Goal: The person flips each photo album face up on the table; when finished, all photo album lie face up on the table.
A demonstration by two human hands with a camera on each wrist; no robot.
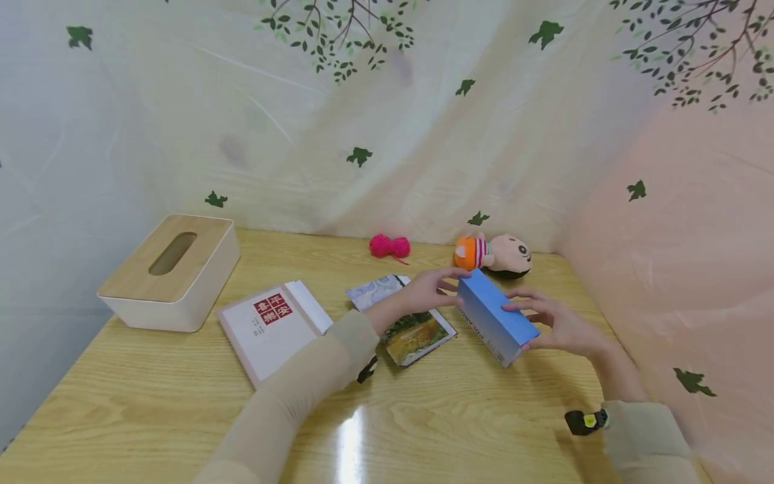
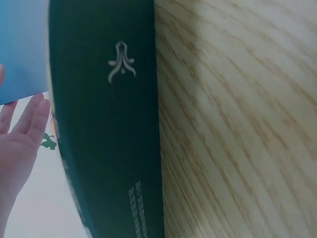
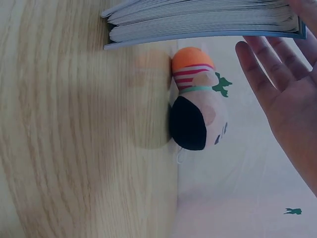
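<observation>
A thick blue book point(image 1: 492, 302) is tilted over the right part of the table, its lettered spine towards me. My left hand point(image 1: 426, 290) holds its left end between fingers and thumb. At the other end my right hand point(image 1: 562, 326) grips it, fingers over the blue cover and thumb low at the corner. The right wrist view shows the page edges of the blue book point(image 3: 203, 25) raised above the wood. Close to my left forearm lies a book with a landscape cover point(image 1: 417, 339); its dark green spine point(image 2: 106, 119) fills much of the left wrist view.
A white book with red characters point(image 1: 272, 329) lies left of the landscape one. Further left stands a tissue box with a wooden lid point(image 1: 139, 262). Along the back are pink yarn point(image 1: 390, 247) and a plush doll point(image 1: 498, 254) on its side. Printed cloth encloses the table point(image 1: 151, 396).
</observation>
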